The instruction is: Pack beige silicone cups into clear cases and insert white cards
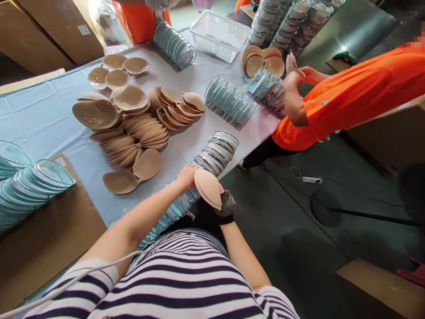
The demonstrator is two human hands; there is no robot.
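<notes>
A folded pair of beige bra cups [208, 188] is held in front of my body, one cup lying over the other. My right hand [227, 204], in a dark dotted fingerless glove, grips the lower right side; its fingers are partly hidden behind the cups. At the upper left edge, my bare left hand [187, 176] pinches the cups, fingertips partly covered. Just beyond lies a row of clear round plastic cases [217, 150] with cups inside some. More bluish clear cases [175, 208] run beneath my left forearm. An opened pair of brown cups [133, 173] rests left of my hand.
Stacked brown bra cups [133, 137] cover the table's middle. Other case rows [230, 102] lie beyond, near a white basket [219, 33]. A co-worker in an orange shirt [352, 93] works at the right. More cases [36, 186] stand on cardboard at left.
</notes>
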